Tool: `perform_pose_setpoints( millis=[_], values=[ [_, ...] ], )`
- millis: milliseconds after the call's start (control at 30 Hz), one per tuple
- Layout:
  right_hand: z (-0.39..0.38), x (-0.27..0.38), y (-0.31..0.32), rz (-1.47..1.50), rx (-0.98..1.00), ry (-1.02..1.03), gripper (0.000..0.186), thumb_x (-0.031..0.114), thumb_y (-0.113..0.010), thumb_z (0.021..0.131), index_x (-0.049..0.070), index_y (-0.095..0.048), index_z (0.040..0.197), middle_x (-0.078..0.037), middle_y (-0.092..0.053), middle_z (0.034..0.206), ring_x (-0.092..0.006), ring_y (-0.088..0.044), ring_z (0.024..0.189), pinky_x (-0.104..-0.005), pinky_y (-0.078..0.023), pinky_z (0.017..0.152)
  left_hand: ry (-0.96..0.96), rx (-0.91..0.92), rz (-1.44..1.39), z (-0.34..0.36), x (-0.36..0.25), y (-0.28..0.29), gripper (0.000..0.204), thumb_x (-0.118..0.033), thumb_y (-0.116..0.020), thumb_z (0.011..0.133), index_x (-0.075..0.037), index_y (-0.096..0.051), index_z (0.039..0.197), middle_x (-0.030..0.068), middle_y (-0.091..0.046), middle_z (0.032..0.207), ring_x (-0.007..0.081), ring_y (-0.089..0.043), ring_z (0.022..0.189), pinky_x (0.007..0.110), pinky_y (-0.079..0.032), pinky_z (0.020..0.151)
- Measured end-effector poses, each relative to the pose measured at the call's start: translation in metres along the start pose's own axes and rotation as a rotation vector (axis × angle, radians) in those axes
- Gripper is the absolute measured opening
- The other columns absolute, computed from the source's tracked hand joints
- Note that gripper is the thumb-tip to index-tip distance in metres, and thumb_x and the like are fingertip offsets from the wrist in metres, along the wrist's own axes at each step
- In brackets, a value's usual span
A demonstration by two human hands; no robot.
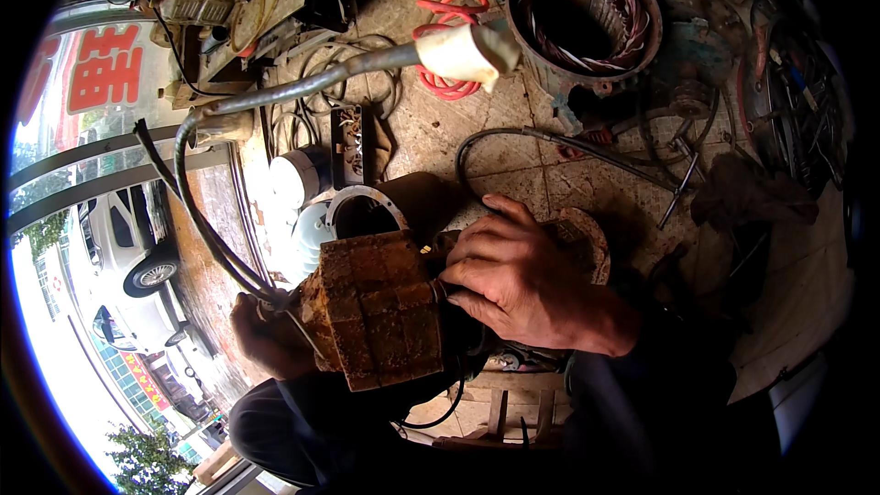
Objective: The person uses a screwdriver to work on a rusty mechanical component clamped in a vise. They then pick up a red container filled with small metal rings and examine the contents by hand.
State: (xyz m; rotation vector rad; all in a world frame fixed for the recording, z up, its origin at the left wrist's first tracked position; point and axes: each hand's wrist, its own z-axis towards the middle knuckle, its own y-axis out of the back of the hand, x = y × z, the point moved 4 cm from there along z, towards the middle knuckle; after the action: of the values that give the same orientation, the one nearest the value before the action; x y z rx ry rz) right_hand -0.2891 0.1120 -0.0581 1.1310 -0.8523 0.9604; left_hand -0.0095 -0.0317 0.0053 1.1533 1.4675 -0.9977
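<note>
My right hand [522, 286] pinches a stub [439, 291] on the rusty box [380, 316]'s right side; my left hand [268, 344] grips its left side, beside a grey tube [330, 81]. On my feed, the box sits between them.

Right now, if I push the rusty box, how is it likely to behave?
The rusty box looks like solid metal, so probably heavy for its size. Its rough, pitted surface suggests it is not slippery. Flat faces and straight edges make rolling unlikely.

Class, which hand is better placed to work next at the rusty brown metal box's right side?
Probably the right hand: its fingers are at that side; the left hand is opposite, left of the rusty box.
</note>
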Motion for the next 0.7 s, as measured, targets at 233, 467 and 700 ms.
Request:
perform_pose_setpoints(
  millis=[233, 467, 700],
  values=[
    [0.000, -0.004, 0.003, 0.083, 0.031, 0.038, 0.020, 0.015, -0.072, 0.082, 0.003, -0.070, 0.097, -0.008, -0.067, 0.100, -0.0225, -0.060, 0.105, -0.0474, -0.034, 0.108, 0.101, 0.039, -0.062, -0.009, 0.000, -0.012, 0.026, -0.032, -0.053, 0.093, -0.006, -0.056, 0.092, 0.0095, -0.061, 0.081, 0.0215, -0.060, 0.074, 0.039, -0.052, 0.073],
    [0.002, -0.007, 0.003, 0.087, 0.019, 0.034, 0.017, 0.011, -0.074, 0.079, 0.003, -0.069, 0.094, -0.006, -0.067, 0.091, -0.0225, -0.062, 0.096, -0.0476, -0.037, 0.105, 0.055, 0.028, -0.069, -0.001, 0.004, -0.004, 0.025, -0.031, -0.052, 0.093, -0.006, -0.056, 0.093, 0.0100, -0.061, 0.081, 0.0218, -0.060, 0.074, 0.039, -0.052, 0.074],
    [0.005, 0.002, -0.002, -0.010, -0.067, 0.037, 0.015, 0.009, -0.075, 0.076, 0.002, -0.067, 0.087, -0.007, -0.064, 0.084, -0.0230, -0.061, 0.094, -0.0491, -0.038, 0.104, 0.054, 0.024, -0.046, -0.004, -0.002, -0.001, 0.023, -0.030, -0.053, 0.093, -0.007, -0.055, 0.092, 0.0087, -0.060, 0.080, 0.0209, -0.059, 0.072, 0.038, -0.052, 0.073]
  ],
)
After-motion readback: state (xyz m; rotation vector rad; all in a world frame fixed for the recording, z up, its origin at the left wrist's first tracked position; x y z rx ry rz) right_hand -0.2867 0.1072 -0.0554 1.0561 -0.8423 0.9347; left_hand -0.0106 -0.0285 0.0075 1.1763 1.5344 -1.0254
